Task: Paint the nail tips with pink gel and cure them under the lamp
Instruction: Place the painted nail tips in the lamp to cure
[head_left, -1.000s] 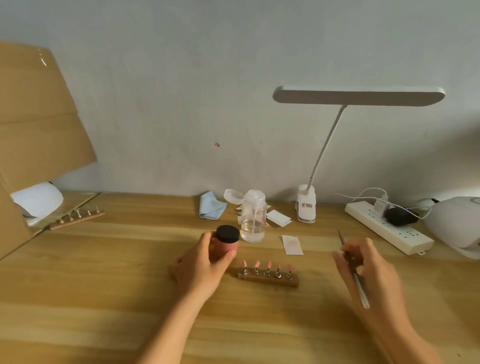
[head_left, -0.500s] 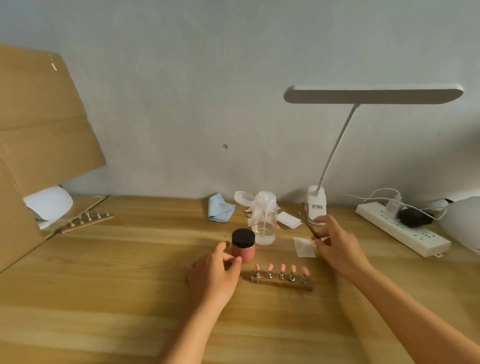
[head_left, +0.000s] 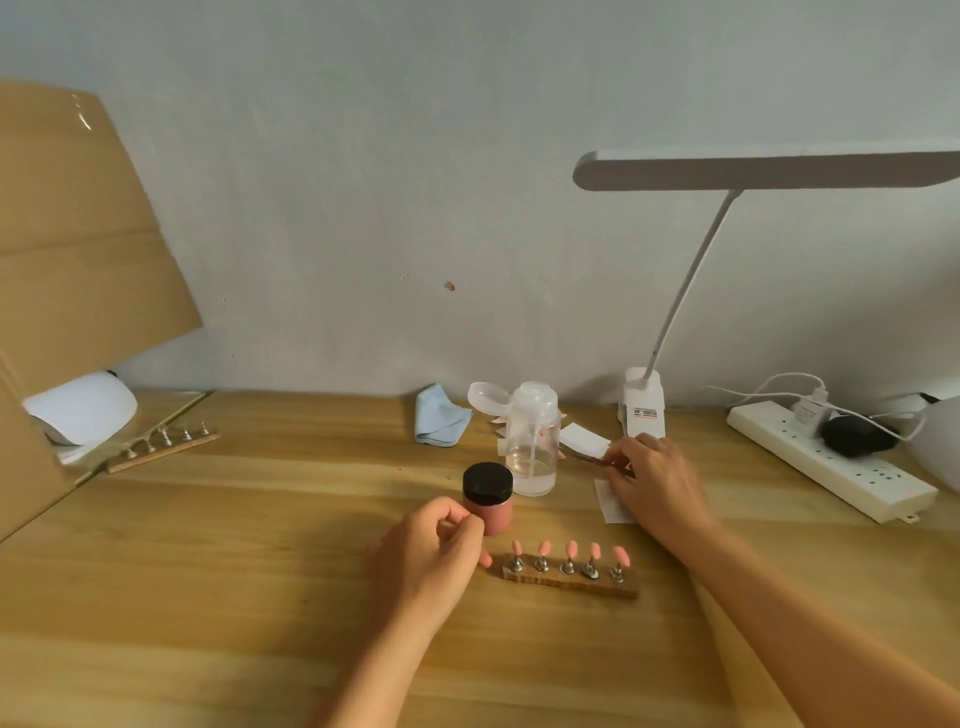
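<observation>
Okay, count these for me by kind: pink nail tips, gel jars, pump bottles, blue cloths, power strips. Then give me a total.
nail tips: 5
gel jar: 1
pump bottle: 1
blue cloth: 1
power strip: 1
Total: 9

This is looking like a makeshift nail-art desk, at home or in a small studio. A wooden tabletop is standing against a bare wall, carrying a gel jar, a stand of pink nail tips, a pump bottle, a clip lamp and a power strip, with cardboard leaning at the left.
</observation>
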